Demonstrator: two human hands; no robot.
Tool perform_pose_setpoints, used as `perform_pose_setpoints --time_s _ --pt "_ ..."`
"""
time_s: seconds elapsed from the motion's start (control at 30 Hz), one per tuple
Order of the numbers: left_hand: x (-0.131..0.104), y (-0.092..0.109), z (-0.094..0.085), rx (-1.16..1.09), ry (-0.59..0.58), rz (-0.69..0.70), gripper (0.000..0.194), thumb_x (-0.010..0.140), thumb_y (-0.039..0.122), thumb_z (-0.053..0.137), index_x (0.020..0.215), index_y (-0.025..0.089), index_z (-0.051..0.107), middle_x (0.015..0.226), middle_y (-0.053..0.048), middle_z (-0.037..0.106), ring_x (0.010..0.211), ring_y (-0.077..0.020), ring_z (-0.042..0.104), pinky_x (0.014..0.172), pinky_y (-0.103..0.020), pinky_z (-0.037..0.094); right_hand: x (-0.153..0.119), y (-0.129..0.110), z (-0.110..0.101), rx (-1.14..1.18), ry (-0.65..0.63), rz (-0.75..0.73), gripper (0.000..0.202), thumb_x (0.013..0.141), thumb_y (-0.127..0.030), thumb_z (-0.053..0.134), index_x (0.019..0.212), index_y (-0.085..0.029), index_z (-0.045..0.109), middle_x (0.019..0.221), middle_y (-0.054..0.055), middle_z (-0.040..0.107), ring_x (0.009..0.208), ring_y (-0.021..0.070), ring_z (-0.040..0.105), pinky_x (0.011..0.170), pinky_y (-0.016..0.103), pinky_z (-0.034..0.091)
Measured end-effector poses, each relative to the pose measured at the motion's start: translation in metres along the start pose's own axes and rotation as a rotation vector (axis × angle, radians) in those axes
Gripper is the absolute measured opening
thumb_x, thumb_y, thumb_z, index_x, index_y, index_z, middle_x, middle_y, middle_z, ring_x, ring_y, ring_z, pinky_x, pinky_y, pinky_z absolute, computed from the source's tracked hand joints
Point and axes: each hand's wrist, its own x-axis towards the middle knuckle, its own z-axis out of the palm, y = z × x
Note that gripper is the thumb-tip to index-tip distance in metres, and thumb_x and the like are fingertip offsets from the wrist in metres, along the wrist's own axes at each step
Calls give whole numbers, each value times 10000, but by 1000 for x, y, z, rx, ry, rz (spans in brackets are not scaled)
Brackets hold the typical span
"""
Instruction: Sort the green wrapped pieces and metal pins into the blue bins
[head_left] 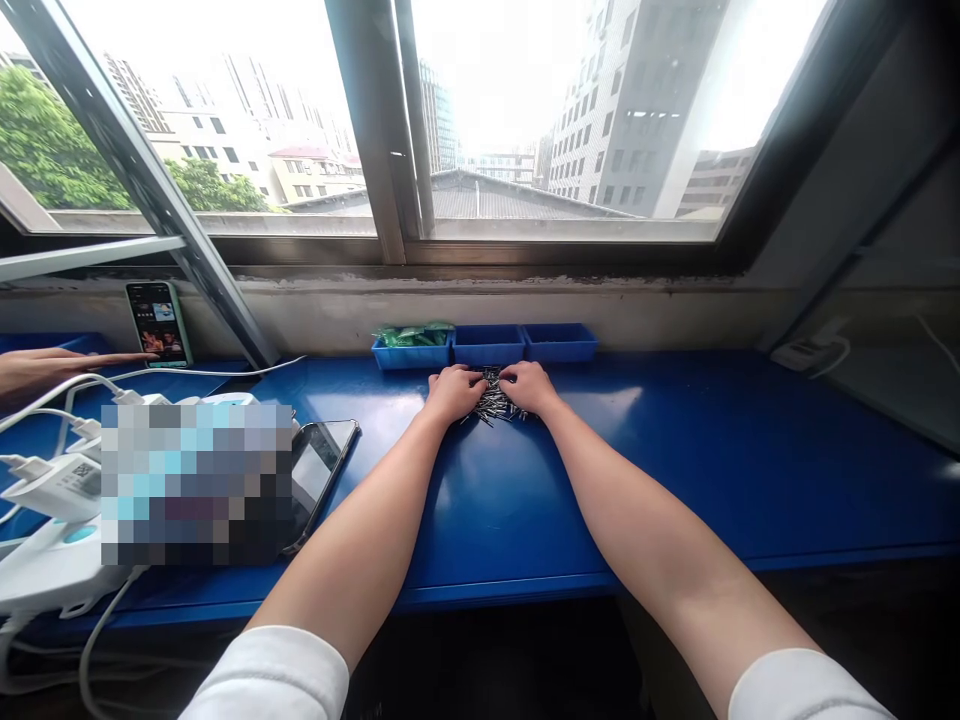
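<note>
A pile of small, thin metal pins (493, 400) lies on the blue worktop (510, 510). From its left side my left hand (454, 392) reaches in, with curled fingers closed at the pins. My right hand (528, 386) is at the pile's right side, thumb and fingers bent together on pins there. How many pins each hand grips is too small to tell. Just behind the pile stand three joined blue bins: the left bin (412, 355) holds green plastic packets, while the middle bin (488, 346) and right bin (559, 343) show dark insides.
To the left lie a dark phone (324, 462), a white power strip (52, 560) with plugs and cables, and a pixelated area. Another person's hand (67, 370) points at an upright phone (159, 325). A metal frame post (161, 190) rises before the window.
</note>
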Motion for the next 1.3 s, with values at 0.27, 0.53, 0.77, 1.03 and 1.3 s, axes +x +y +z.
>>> perform_pose_setpoints --time_s 0.27,0.53,0.77,1.03,1.3 --pt "2 3 -4 -115 32 -93 233 749 420 590 858 295 754 984 -1 724 1009 -240 614 889 -315 423 2 2 2 50 12 -26 248 779 -337 541 933 -284 728 1038 12 675 1016 206 566 911 290 424" --pt "3 -1 -7 -249 79 -87 228 763 386 583 864 264 748 955 -1 725 992 -215 616 885 -275 435 0 5 2 237 91 -48 241 732 -317 611 931 -227 713 1006 30 691 940 197 609 843 294 466" --pt "-1 4 -13 -316 114 -72 233 806 386 548 892 263 727 1041 2 690 1003 -206 596 875 -292 420 -3 2 -3 405 86 -180 159 755 -319 624 795 -200 721 851 24 715 836 176 630 780 275 462" --pt "-2 8 -9 -242 104 2 259 870 349 450 823 238 678 998 -13 663 981 -203 579 891 -361 345 -2 4 -4 542 44 -136 220 773 -356 576 776 -181 710 787 29 707 777 173 629 739 286 470" --pt "-4 12 -10 -237 140 22 265 888 349 426 833 246 664 1019 -14 656 1044 -205 555 903 -392 314 -7 3 -22 997 -57 -70 177 640 -289 669 768 -179 722 723 26 716 793 198 665 829 328 487"
